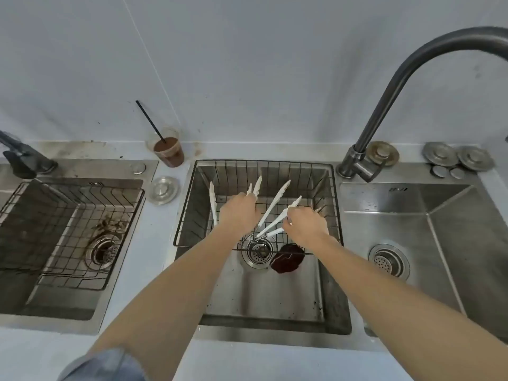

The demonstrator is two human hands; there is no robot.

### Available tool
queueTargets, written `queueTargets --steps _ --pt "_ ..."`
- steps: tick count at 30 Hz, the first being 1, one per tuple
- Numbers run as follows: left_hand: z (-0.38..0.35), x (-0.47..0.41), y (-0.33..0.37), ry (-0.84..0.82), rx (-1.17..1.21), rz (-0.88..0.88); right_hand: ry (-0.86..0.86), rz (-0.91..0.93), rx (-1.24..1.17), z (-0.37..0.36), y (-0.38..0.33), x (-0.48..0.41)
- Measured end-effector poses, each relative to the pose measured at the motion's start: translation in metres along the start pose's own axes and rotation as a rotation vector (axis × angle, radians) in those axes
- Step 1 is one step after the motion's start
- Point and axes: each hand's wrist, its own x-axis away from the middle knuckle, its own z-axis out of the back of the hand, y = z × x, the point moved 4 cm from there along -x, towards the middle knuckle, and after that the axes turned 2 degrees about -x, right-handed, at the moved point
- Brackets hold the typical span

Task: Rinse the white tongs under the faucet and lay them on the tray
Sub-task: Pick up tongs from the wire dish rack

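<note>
Over the wire tray, left hand grips white tongs, right hand pinches another pair; sink stamp unreadable.

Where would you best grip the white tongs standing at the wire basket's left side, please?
Probably round the bare upper shaft of the tongs, coming from above: they stand nearly upright at the left of the basket, their lower end hidden behind the left hand.

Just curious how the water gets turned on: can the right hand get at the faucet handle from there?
Probably yes. The faucet handle stands just beyond the right hand, past the basket rim, with nothing between. But that hand pinches white tongs, so it is not free.
</note>
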Motion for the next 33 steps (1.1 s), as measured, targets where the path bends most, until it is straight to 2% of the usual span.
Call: queueTargets --steps 4,11,17,23,27,33 --pt "-0.020 -0.004 -0.012 -0.051 0.045 0.087 -0.031 -0.143 -0.103 -0.021 0.006 -0.009" --pt "-0.052 -0.011 -0.010 -0.093 0.128 0.086 -0.080 -0.452 -0.357 -0.055 0.022 -0.022" --pt "-0.065 -0.016 -0.006 -0.090 0.087 0.090 -0.106 -0.574 -0.521 -0.067 0.025 -0.029" --pt "-0.068 -0.021 -0.002 -0.151 0.049 0.096 -0.143 -0.744 -0.884 -0.065 0.029 -0.034" --pt "-0.061 -0.023 0.001 -0.145 0.069 0.070 -0.165 -0.801 -1.052 -0.060 0.027 -0.034" --pt "-0.038 -0.023 0.007 -0.102 0.192 0.062 -0.172 -0.768 -1.235 -0.046 0.019 -0.024"
